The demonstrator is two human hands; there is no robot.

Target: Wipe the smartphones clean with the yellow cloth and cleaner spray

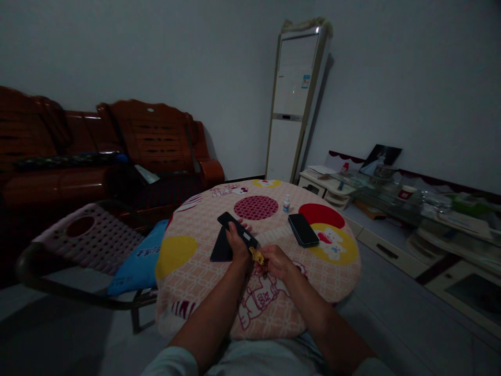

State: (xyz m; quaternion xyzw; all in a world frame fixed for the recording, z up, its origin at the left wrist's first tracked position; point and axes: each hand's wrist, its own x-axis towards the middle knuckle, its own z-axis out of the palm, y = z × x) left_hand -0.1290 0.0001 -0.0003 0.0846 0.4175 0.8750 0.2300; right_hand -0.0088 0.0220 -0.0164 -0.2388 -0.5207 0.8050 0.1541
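Left hand's wrapped around a black phone, right hand's fingertips are pinched on some yellow thing at the phone's near end, too small to tell what. Dark flat thing under the left grip, second phone off right, small bottle just past that, all on the tablecloth.
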